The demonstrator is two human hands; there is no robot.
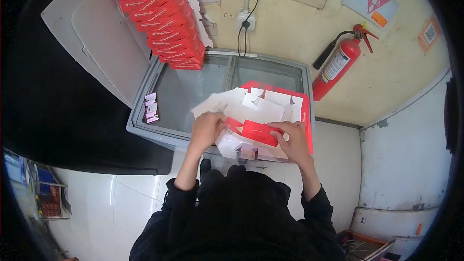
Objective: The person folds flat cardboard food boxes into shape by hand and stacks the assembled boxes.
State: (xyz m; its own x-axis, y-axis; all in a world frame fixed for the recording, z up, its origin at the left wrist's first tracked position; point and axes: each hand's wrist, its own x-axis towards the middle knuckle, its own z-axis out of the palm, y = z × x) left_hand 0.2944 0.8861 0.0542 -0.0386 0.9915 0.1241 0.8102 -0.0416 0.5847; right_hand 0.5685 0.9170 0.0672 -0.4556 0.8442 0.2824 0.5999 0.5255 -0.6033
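A partly folded red-and-white cardboard box (263,111) lies on the glass top of a chest freezer (183,99), its white inner side facing up. My left hand (207,128) pinches the red edge at the box's near left corner. My right hand (291,140) is closed on the right end of a raised red flap (260,132), thumb and fingers on its edge. White side flaps with cut-out notches stick out towards my body. More red cardboard shows beneath the box on the right; whether it is a separate sheet I cannot tell.
A tall stack of red boxes (169,34) stands at the freezer's back left. A phone (151,108) with a lit screen lies on the left. A fire extinguisher (338,65) hangs on the right wall. A socket with a black cable (245,24) is behind the freezer.
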